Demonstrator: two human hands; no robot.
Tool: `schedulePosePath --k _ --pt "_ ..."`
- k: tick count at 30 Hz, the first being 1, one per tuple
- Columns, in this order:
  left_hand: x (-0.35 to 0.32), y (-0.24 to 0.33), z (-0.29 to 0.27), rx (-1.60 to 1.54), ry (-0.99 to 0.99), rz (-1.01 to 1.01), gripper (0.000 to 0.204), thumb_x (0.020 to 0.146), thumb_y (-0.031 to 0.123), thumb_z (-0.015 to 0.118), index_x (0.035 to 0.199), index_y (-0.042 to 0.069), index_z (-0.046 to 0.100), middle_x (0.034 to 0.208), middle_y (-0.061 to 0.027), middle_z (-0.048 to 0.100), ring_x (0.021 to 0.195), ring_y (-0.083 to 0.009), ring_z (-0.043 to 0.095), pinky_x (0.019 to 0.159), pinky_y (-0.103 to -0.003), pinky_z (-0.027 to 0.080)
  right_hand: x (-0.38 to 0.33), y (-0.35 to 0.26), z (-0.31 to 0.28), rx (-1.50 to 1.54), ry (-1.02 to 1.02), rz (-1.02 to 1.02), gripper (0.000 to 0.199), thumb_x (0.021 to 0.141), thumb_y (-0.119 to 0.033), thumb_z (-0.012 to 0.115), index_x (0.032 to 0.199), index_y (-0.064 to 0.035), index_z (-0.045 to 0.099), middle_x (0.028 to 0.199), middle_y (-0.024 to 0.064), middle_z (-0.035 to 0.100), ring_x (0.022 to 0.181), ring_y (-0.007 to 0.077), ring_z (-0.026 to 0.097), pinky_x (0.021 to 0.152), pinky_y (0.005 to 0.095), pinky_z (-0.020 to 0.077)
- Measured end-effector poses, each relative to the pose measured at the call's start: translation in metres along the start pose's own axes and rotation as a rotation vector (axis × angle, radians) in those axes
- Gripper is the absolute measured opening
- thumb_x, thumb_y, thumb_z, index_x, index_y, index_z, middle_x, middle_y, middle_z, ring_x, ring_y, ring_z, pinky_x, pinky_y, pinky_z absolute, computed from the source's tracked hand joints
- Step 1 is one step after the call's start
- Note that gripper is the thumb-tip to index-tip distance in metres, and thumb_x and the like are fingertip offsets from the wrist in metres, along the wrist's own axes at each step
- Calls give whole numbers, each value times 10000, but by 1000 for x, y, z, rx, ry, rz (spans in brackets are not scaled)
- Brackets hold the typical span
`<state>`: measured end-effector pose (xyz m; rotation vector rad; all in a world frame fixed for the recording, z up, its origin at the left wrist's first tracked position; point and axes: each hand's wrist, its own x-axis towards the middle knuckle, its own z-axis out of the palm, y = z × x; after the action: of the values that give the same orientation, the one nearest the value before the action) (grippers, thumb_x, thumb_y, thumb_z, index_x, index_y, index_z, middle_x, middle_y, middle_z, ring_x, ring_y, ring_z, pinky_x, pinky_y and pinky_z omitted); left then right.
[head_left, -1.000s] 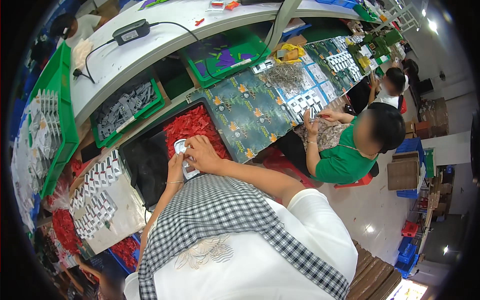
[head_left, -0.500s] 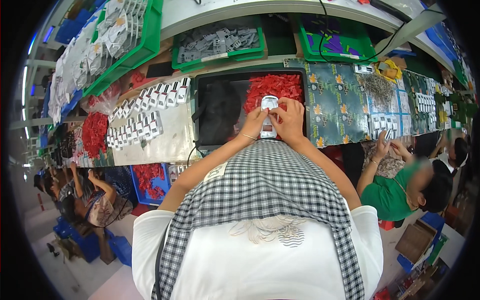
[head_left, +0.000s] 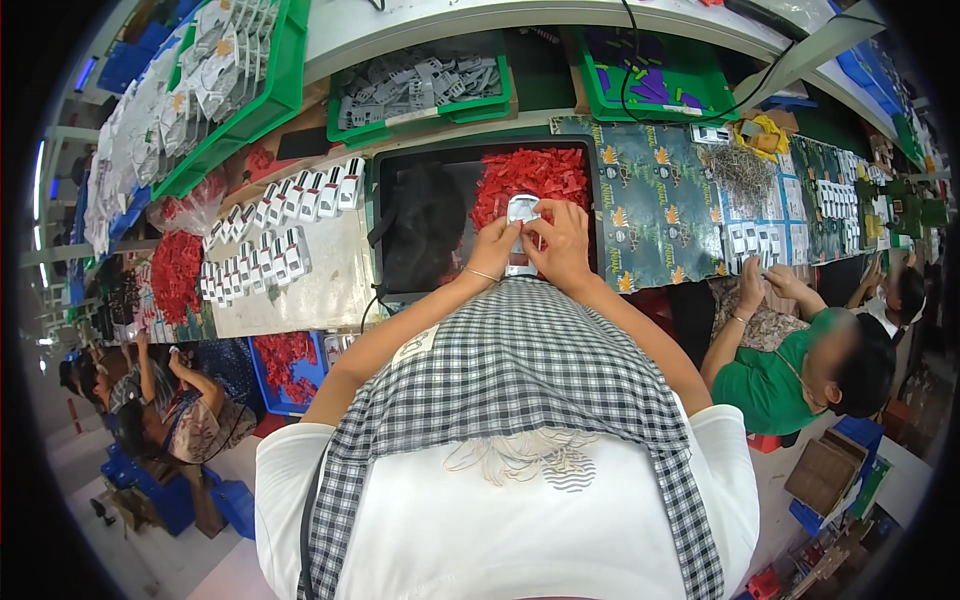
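Over the near side of a black tray (head_left: 408,290), a white plastic housing (head_left: 521,208) is held with its long side pointing away from me. My left hand (head_left: 494,249) grips its left side, thumb and fingers pinched near the middle. The fingers of my right hand (head_left: 562,243) are closed in a pinch over the same spot, almost touching the left fingertips. Whatever sits between the right fingertips is hidden. Small red plastic pieces (head_left: 535,172) lie heaped in the tray just beyond the housing.
Rows of white and black housings (head_left: 270,260) stand on the board to the left. Green bins hold grey parts (head_left: 425,85) and purple parts (head_left: 650,90) at the back. A blue bin (head_left: 290,404) of red pieces is beside my left arm. A co-worker (head_left: 775,360) sits at the right.
The whole view has shifted slightly, with things sitting a little further left. Both hands stay closed at the housing; the right fingers have curled a bit more over it.
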<state>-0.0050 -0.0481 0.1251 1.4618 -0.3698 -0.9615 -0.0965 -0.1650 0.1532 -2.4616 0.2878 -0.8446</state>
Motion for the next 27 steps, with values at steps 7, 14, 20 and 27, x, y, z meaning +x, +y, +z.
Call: schedulePosePath --k 7,14,20,27 --pt "0 1 1 -14 12 24 265 956 204 443 993 -28 565 885 -65 586 756 -141 609 587 -312 572 -3 0 1 12 -6 32 140 652 -111 713 757 -77 628 969 67 539 922 260 507 820 397 365" --pt "1 -5 -7 122 15 44 247 941 194 486 976 -11 621 883 -46 625 772 -94 568 674 -237 458 -7 7 8 116 21 4 191 629 -123 706 798 -112 618 969 77 552 942 277 520 793 406 382" --pt "6 -10 -6 -149 -39 -149 273 967 232 447 1050 3 570 920 -68 616 761 -133 619 595 -278 563 -7 8 4 68 33 47 170 656 -131 711 779 -99 597 969 58 542 948 262 510 828 407 374" --pt "8 -15 -9 -135 -67 -164 272 970 213 431 1069 -4 562 941 -69 608 762 -152 620 579 -301 569 -11 6 3 110 -49 50 146 670 -123 700 776 -77 609 962 61 532 947 260 494 845 408 362"
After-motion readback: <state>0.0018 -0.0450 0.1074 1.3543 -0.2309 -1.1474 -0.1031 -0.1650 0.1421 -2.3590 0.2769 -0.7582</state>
